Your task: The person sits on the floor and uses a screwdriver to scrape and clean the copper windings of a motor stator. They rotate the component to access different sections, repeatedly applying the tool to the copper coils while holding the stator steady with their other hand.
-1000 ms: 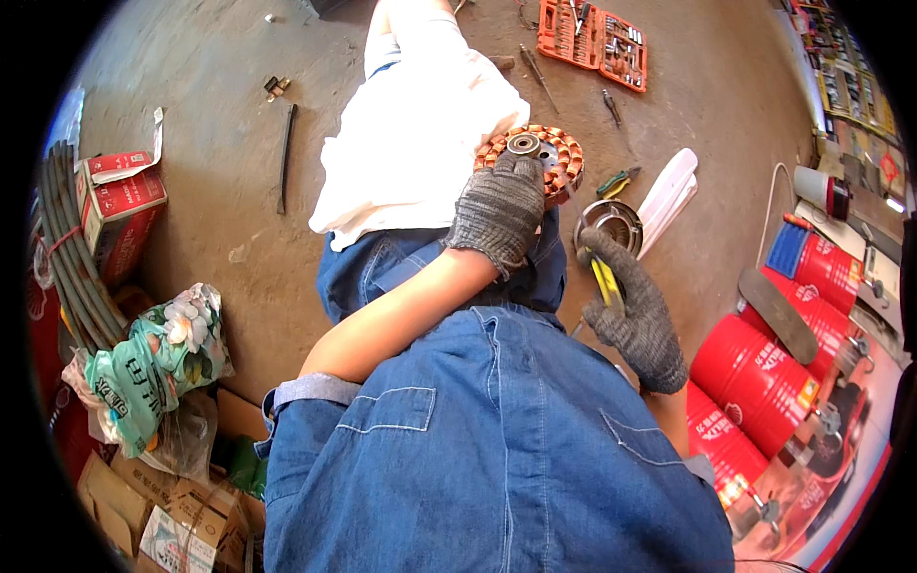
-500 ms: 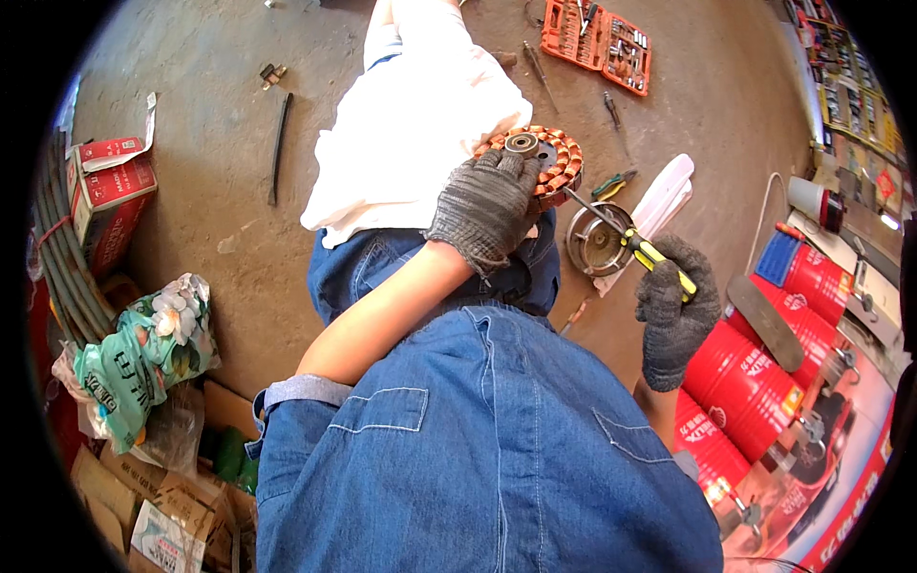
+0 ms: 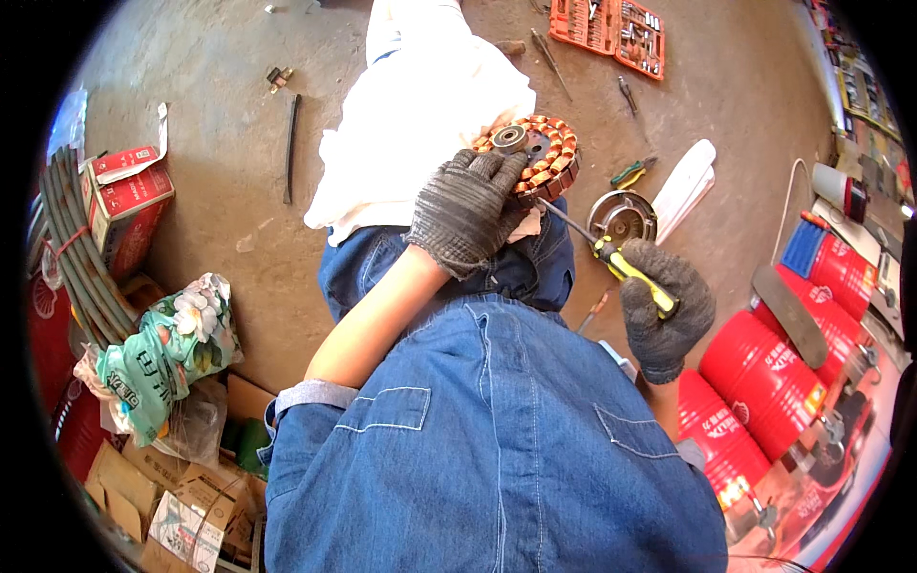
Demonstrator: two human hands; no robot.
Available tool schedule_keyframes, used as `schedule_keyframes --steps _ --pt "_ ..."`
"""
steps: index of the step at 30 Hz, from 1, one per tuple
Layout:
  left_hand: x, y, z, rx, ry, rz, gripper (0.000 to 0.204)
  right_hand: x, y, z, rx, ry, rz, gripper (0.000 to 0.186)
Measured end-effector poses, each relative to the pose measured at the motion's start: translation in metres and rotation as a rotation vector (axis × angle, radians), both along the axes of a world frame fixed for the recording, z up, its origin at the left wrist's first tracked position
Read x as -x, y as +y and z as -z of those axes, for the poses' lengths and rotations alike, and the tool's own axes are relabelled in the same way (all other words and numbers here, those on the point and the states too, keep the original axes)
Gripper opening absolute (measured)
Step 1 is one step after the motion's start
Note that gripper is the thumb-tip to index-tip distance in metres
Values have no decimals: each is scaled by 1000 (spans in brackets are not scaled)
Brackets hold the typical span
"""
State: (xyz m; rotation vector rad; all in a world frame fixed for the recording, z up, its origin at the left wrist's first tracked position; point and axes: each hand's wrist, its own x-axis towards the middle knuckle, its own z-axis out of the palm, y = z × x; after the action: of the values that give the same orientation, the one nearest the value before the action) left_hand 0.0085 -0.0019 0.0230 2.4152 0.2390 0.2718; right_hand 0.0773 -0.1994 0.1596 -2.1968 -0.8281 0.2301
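A round motor stator [image 3: 554, 164] with copper windings sits over my lap, slightly tilted, on a white cloth [image 3: 411, 143] draped across my legs. A metal bearing [image 3: 509, 138] shows at its upper left part. My left hand [image 3: 465, 212], in a dark grey knit glove, is closed on the stator's near left side; its thumb is hidden. The gloved right hand [image 3: 669, 306] grips a screwdriver [image 3: 642, 279] by its yellow and black handle. The screwdriver's shaft points up and left, and its tip meets the stator's lower edge; the exact contact is unclear.
A round metal housing [image 3: 621, 216] lies right of the stator, near pliers [image 3: 633, 173] and folded white material [image 3: 686, 186]. An orange socket set [image 3: 611, 36] is open ahead. Red drums [image 3: 759, 377] stand right; a red box [image 3: 134, 205], hoses [image 3: 81, 244] and cartons [image 3: 124, 492] are left.
The surroundings have shifted rightward in the picture. The stator is tilted a little differently, and the screwdriver has moved left relative to the housing. Both hands keep their hold.
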Motion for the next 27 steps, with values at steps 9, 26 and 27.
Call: schedule_keyframes --steps 9,26,27 --pt "0 -1 0 -14 26 -2 52 2 -6 -4 192 -275 -206 33" --pt "-3 -1 0 -5 21 15 51 13 -5 58 97 -263 -221 16" --pt "-1 0 -1 0 15 3 51 15 -14 65 117 -297 -208 19"
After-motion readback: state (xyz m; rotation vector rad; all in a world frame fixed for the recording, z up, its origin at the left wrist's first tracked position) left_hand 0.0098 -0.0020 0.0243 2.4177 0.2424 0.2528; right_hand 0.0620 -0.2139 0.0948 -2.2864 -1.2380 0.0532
